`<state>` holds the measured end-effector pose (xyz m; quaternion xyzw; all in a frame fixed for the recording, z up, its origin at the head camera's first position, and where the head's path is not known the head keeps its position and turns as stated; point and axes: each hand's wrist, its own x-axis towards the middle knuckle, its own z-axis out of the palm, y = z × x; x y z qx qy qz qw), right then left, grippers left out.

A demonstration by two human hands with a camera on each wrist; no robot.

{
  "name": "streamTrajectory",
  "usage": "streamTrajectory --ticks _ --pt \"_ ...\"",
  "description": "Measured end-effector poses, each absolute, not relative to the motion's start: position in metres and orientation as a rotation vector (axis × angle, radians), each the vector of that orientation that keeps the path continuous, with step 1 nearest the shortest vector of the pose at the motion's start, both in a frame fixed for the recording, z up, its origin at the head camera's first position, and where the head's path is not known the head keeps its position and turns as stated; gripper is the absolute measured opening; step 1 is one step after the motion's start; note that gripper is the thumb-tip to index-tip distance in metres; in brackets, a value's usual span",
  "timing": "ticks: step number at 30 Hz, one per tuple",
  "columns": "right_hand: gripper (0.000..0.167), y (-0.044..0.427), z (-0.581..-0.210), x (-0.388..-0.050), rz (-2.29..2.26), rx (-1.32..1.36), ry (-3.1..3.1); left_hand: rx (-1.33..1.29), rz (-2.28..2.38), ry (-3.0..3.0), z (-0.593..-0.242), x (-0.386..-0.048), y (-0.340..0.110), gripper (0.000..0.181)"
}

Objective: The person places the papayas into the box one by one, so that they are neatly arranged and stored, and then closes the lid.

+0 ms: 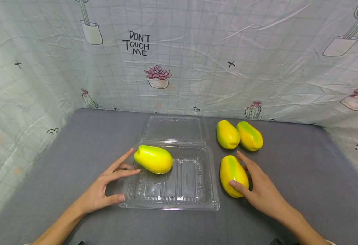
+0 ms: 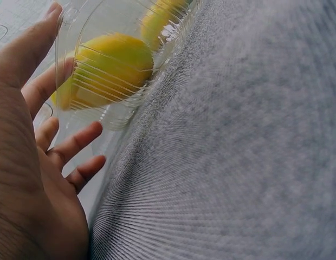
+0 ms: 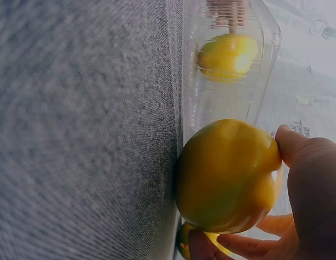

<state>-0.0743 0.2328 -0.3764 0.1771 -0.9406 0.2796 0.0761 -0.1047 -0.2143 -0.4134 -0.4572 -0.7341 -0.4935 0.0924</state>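
Observation:
A clear plastic clamshell box [image 1: 183,185] lies with its lid folded back, and one yellow-green papaya [image 1: 154,159] is inside at its back left. My left hand [image 1: 100,189] is at the box's left rim, fingers spread and fairly straight; in the left wrist view the papaya [image 2: 111,70] shows through the clear wall. To the right of the box, my right hand [image 1: 263,190] grips a second papaya [image 1: 233,173] that sits on the table. The right wrist view has the thumb on one side of this papaya [image 3: 227,176] and the fingers curled on the other.
Two more papayas [image 1: 228,134] lie side by side behind my right hand. The box's lid [image 1: 174,128] lies flat toward the back. A grey cloth [image 1: 74,153] covers the table, and a printed curtain [image 1: 194,68] hangs along the back and sides.

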Motion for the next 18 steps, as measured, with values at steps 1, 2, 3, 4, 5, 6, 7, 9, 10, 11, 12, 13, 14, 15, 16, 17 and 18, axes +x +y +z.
streamTrajectory --ticks 1,2,3,4,5,6,7,9,10,11,12,13,14,15,16,17,18 --pt "0.083 0.2329 -0.3762 -0.0744 0.841 0.532 -2.823 -1.361 -1.470 -2.173 -0.4131 -0.1048 -0.2138 0.057" --pt "0.082 0.2330 -0.3759 -0.0743 0.847 0.532 -2.828 -1.363 -1.474 -2.166 -0.4126 -0.1048 -0.2133 0.057" --pt "0.082 0.2331 -0.3756 -0.0743 0.852 0.532 -2.833 -1.367 -1.478 -2.161 -0.4121 -0.1048 -0.2127 0.056" --pt "0.082 0.2329 -0.3756 -0.0743 0.857 0.534 -2.835 -1.370 -1.481 -2.156 -0.4113 -0.1048 -0.2124 0.056" --pt "0.082 0.2330 -0.3755 -0.0742 0.863 0.534 -2.837 -1.373 -1.485 -2.151 -0.4104 -0.1049 -0.2120 0.056" --pt "0.082 0.2330 -0.3754 -0.0742 0.869 0.534 -2.840 -1.377 -1.488 -2.147 -0.4095 -0.1049 -0.2116 0.056" --pt "0.082 0.2329 -0.3753 -0.0742 0.874 0.535 -2.841 -1.378 -1.491 -2.146 -0.4088 -0.1049 -0.2113 0.056" --pt "0.083 0.2329 -0.3750 -0.0742 0.882 0.538 -2.842 -1.381 -1.492 -2.144 -0.4080 -0.1048 -0.2110 0.056" --pt "0.083 0.2328 -0.3749 -0.0740 0.882 0.540 -2.842 -1.380 -1.493 -2.146 -0.4079 -0.1047 -0.2111 0.056" --pt "0.083 0.2328 -0.3748 -0.0738 0.881 0.541 -2.840 -1.379 -1.494 -2.148 -0.4081 -0.1047 -0.2113 0.056" --pt "0.084 0.2327 -0.3747 -0.0737 0.881 0.542 -2.840 -1.377 -1.495 -2.152 -0.4085 -0.1048 -0.2116 0.056" --pt "0.084 0.2326 -0.3747 -0.0735 0.879 0.543 -2.839 -1.374 -1.496 -2.157 -0.4091 -0.1048 -0.2121 0.056" --pt "0.084 0.2326 -0.3745 -0.0733 0.880 0.545 -2.838 -1.374 -1.497 -2.160 -0.4099 -0.1049 -0.2126 0.056" --pt "0.084 0.2326 -0.3744 -0.0730 0.882 0.547 -2.837 -1.373 -1.499 -2.164 -0.4107 -0.1049 -0.2132 0.056" --pt "0.085 0.2326 -0.3742 -0.0728 0.883 0.547 -2.836 -1.372 -1.500 -2.167 -0.4114 -0.1049 -0.2137 0.056" --pt "0.085 0.2326 -0.3740 -0.0726 0.887 0.548 -2.836 -1.373 -1.502 -2.168 -0.4121 -0.1051 -0.2142 0.056" --pt "0.086 0.2326 -0.3738 -0.0725 0.891 0.548 -2.837 -1.373 -1.505 -2.171 -0.4128 -0.1051 -0.2146 0.056"
